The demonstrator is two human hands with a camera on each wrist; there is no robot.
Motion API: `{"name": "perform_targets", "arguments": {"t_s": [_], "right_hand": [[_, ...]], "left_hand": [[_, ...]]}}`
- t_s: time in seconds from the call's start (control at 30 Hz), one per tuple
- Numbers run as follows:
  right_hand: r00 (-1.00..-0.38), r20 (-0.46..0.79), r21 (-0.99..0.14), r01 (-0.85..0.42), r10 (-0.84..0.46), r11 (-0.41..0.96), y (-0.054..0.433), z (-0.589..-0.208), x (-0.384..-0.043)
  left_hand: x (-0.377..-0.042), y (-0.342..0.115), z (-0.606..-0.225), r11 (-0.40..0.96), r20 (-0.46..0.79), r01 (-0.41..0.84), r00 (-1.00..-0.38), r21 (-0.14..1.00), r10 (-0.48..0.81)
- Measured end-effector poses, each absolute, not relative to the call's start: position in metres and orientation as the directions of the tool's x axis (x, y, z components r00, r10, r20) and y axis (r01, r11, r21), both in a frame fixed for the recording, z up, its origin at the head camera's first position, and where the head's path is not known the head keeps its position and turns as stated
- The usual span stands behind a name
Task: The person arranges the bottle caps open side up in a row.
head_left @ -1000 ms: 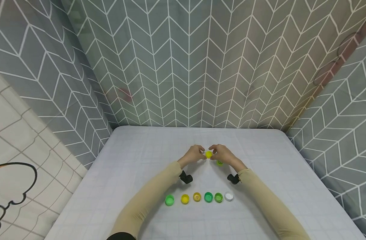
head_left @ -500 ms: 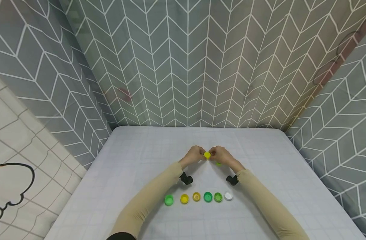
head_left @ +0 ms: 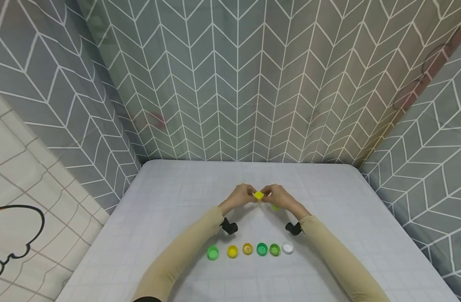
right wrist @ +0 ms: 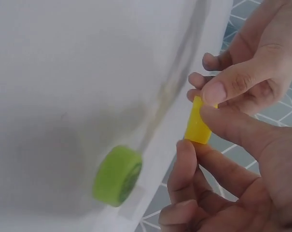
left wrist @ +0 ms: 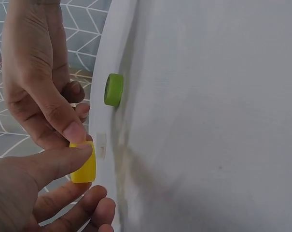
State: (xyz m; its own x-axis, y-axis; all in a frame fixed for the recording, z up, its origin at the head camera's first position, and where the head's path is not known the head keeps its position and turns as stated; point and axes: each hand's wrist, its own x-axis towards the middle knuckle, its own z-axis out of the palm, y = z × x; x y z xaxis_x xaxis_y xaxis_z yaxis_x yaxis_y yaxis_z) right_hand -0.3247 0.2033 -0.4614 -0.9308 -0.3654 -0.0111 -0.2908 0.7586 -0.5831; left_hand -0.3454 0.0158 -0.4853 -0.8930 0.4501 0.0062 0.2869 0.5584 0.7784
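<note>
A small yellow bottle cap [head_left: 258,195] is held up between both hands over the far part of the table. My left hand [head_left: 241,195] pinches it, with the thumb lying along its side in the left wrist view. From the other side my right hand [head_left: 278,197] pinches the same cap; its thumb presses on the yellow cap [right wrist: 198,126] in the right wrist view. Fingers and thumbs cover part of the cap. A green bottle cap [left wrist: 114,90] rests on the table close to the right hand, which partly hides it in the head view.
Nearer me, a row of caps lies on the white tablecloth [head_left: 170,201]: light green [head_left: 213,252], yellow [head_left: 232,251], amber [head_left: 247,248], teal [head_left: 262,249], green [head_left: 274,249] and white [head_left: 287,248]. Patterned curtains [head_left: 238,84] stand behind the table.
The yellow cap has shifted slightly left between the hands. My left hand and forearm have moved a little left too. The row of caps has stayed put.
</note>
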Motion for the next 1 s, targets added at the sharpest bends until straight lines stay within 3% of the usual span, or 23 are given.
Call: {"name": "perform_targets", "arguments": {"t_s": [0.2, 0.7, 1.0], "right_hand": [[-0.907, 0.014, -0.615, -0.34, -0.421, 0.712, 0.201, -0.456, -0.316], [-0.902, 0.015, -0.673, -0.328, -0.432, 0.663, 0.194, -0.448, -0.301], [-0.895, 0.108, -0.691, -0.381, -0.434, 0.615, 0.196, -0.441, -0.293]], "left_hand": [[-0.339, 0.007, -0.482, 0.542, -0.006, 0.277, -0.887, 0.794, 0.462], [-0.326, -0.003, -0.477, 0.497, -0.076, 0.181, -0.889, 0.849, 0.452], [-0.323, -0.01, -0.466, 0.421, -0.083, 0.13, -0.889, 0.898, 0.451]]}}
